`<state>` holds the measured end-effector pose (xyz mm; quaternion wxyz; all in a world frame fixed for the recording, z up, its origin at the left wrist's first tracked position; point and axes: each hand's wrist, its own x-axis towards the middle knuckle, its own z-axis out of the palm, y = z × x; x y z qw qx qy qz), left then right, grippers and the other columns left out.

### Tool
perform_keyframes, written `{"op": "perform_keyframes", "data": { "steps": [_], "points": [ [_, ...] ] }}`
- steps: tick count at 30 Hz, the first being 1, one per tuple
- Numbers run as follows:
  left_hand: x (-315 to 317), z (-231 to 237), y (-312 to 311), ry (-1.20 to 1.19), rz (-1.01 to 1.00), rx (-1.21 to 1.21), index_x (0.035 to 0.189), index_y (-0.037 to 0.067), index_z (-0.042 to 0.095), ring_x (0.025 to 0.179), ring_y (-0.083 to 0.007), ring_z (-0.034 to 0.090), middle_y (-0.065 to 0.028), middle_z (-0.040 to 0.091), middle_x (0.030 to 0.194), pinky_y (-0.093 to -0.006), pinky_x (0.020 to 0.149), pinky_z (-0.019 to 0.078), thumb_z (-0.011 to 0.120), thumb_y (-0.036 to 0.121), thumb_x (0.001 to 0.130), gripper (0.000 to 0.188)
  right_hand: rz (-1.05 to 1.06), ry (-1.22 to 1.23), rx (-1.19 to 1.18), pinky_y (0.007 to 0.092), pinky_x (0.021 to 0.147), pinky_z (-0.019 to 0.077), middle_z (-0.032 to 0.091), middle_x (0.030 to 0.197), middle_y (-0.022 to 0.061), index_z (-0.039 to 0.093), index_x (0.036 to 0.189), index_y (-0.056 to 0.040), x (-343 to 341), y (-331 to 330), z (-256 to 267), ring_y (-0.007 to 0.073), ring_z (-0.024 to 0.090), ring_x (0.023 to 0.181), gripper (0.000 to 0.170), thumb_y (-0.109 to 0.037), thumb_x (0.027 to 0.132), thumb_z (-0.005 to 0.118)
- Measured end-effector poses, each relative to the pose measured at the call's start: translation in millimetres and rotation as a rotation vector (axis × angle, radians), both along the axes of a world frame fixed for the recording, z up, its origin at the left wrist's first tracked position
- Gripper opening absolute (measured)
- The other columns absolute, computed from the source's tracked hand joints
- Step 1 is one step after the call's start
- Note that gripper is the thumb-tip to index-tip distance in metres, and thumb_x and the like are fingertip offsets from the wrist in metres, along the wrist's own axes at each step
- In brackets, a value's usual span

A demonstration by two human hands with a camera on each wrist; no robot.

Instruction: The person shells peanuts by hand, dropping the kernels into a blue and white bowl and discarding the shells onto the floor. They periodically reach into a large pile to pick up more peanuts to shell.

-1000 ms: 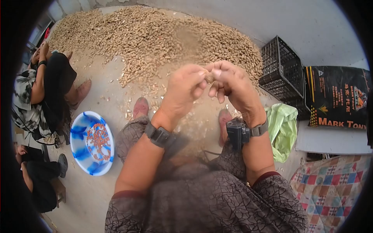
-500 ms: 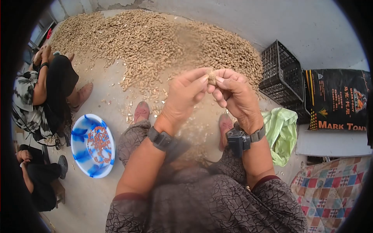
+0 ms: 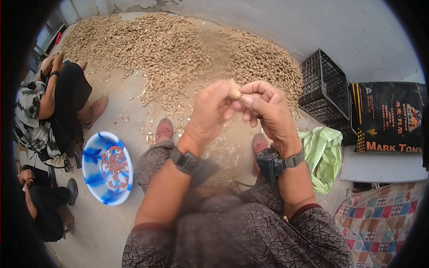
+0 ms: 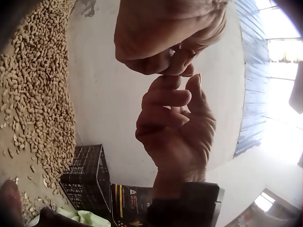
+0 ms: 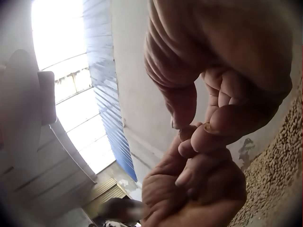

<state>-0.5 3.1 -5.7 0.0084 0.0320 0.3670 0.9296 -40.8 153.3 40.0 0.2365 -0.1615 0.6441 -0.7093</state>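
An unshelled peanut (image 3: pixel 234 91) is held up in front of the body in the head view. My left hand (image 3: pixel 209 107) grips it between thumb and curled fingers. At the peanut's right end, the thumb and forefinger of my right hand (image 3: pixel 271 109) pinch close against it, with the other fingers curled. In the left wrist view the fingertips of the left hand (image 4: pixel 165 38) and right hand (image 4: pixel 175 118) meet, and the peanut is largely hidden. Fingers also hide most of it in the right wrist view. A blue-and-white basin (image 3: pixel 92 178) holds reddish shelled peanuts (image 3: pixel 115 165).
A large peanut heap (image 3: pixel 165 44) spreads along the wall. To the right stand a black plastic crate (image 3: pixel 324 85), a black printed sack (image 3: pixel 389 116), a green bag (image 3: pixel 321 156) and a patchwork cloth (image 3: pixel 380 219). Two people sit at the left, one in a patterned top (image 3: pixel 33 118).
The peanut has shifted slightly left and turned, showing more of its rounded shell. My right thumb and forefinger have slid to its end. Both hands stay raised together.
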Motion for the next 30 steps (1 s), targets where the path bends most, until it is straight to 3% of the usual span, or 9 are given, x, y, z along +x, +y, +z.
{"op": "perform_keyframes", "data": {
  "steps": [8, 13, 15, 22, 28, 30],
  "points": [
    [1, 3, 0, 0.003, -0.043, -0.057, 0.090, 0.004, 0.058, 0.054, -0.0061, 0.045, -0.0027, 0.057, 0.073, -0.0175, 0.047, 0.0322, 0.047, 0.024, 0.090, 0.023, -0.082, 0.071, 0.037, 0.0238, 0.065, 0.0493, 0.065, 0.085, 0.0085, 0.057, 0.102, 0.0034, -1, -7, -4, 0.0110, 0.060, 0.071, 0.030, -0.018, 0.082, 0.064],
    [4, 8, 6, -0.023, -0.035, -0.137, 0.097, 0.001, 0.061, 0.055, -0.0043, 0.043, 0.0002, 0.056, 0.075, -0.0175, 0.048, 0.0324, 0.046, 0.021, 0.090, 0.026, 0.086, 0.069, -0.074, 0.0245, 0.072, 0.0495, 0.063, 0.089, 0.0088, 0.057, 0.106, 0.0070, 0, -8, 2, 0.0115, 0.060, 0.075, 0.033, -0.017, 0.084, 0.062],
    [2, 5, 9, 0.028, 0.007, -0.156, 0.103, -0.005, 0.057, 0.050, -0.0039, 0.043, -0.0004, 0.054, 0.070, -0.0159, 0.042, 0.0285, 0.045, 0.013, 0.091, 0.025, 0.102, 0.011, -0.104, 0.0240, 0.070, 0.0497, 0.063, 0.088, 0.0087, 0.057, 0.105, 0.0075, 0, -7, 1, 0.0116, 0.060, 0.074, 0.033, -0.017, 0.084, 0.062],
    [4, 10, 15, -0.013, 0.015, -0.167, 0.106, -0.006, 0.057, 0.049, -0.0033, 0.041, 0.0006, 0.053, 0.068, -0.0166, 0.044, 0.0294, 0.043, 0.007, 0.088, 0.027, 0.152, -0.154, -0.194, 0.0214, 0.063, 0.0500, 0.062, 0.085, 0.0072, 0.058, 0.104, 0.0071, 1, -7, -10, 0.0107, 0.059, 0.069, 0.032, -0.019, 0.085, 0.060],
    [7, 14, 17, 0.015, 0.046, -0.303, 0.104, -0.004, 0.059, 0.049, -0.0035, 0.040, -0.0008, 0.054, 0.067, -0.0169, 0.044, 0.0289, 0.044, 0.010, 0.088, 0.027, 0.160, -0.159, -0.191, 0.0205, 0.058, 0.0491, 0.061, 0.081, 0.0081, 0.060, 0.097, 0.0071, 0, -8, -9, 0.0111, 0.058, 0.066, 0.030, -0.021, 0.086, 0.059],
    [9, 17, 19, -0.012, 0.018, -0.198, 0.099, -0.005, 0.060, 0.048, -0.0040, 0.040, -0.0045, 0.057, 0.068, -0.0172, 0.043, 0.0286, 0.042, 0.022, 0.093, 0.032, 0.149, -0.147, -0.195, 0.0205, 0.057, 0.0486, 0.061, 0.078, 0.0087, 0.060, 0.095, 0.0071, -1, -8, -11, 0.0117, 0.058, 0.063, 0.029, -0.021, 0.086, 0.058]
  ]
}}
